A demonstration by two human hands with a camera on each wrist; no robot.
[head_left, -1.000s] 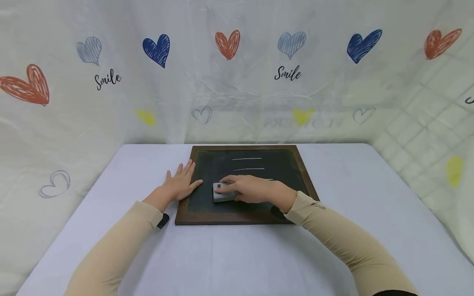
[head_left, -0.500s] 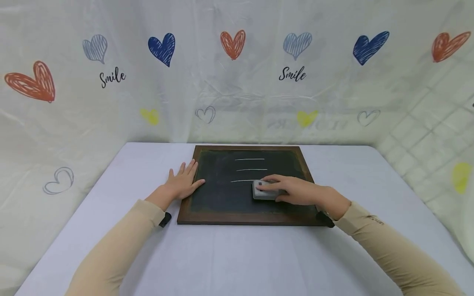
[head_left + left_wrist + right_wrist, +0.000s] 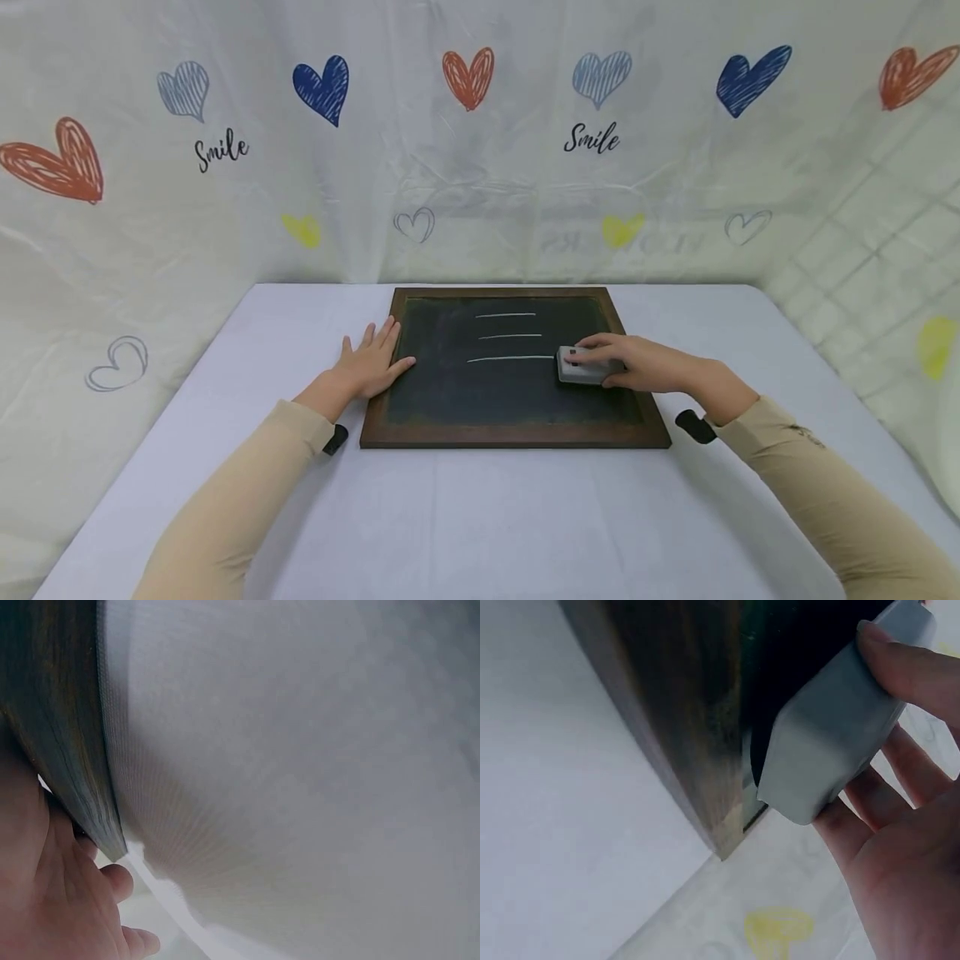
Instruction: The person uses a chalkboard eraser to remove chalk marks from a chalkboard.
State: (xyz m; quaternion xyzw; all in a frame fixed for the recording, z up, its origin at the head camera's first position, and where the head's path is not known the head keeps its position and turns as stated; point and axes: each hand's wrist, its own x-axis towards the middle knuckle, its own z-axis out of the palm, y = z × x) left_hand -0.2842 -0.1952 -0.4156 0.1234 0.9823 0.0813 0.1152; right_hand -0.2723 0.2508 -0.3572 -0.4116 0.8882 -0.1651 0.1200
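A chalkboard (image 3: 480, 400) with a brown wooden frame lies on the table, bearing three white chalk lines (image 3: 510, 359) one above another. My right hand (image 3: 645, 363) grips a grey board eraser (image 3: 581, 372) on the right part of the board, at the right end of the lowest line. In the right wrist view the thumb and fingers hold the eraser (image 3: 840, 727) from its sides, its dark underside towards the board. Across the board's left frame my left hand (image 3: 367, 365) rests with fingers spread; in the left wrist view the hand (image 3: 60, 892) lies by the frame (image 3: 67, 727).
A white cloth covers the table (image 3: 465, 517). Behind it hangs a pale curtain (image 3: 480, 167) printed with hearts and "Smile" lettering. Dark wrist straps show at the left cuff (image 3: 335, 440) and the right cuff (image 3: 696, 426).
My right hand has slid the eraser rightward across the board, and the lowest chalk line now shows much more of its length. The left hand stays on the frame.
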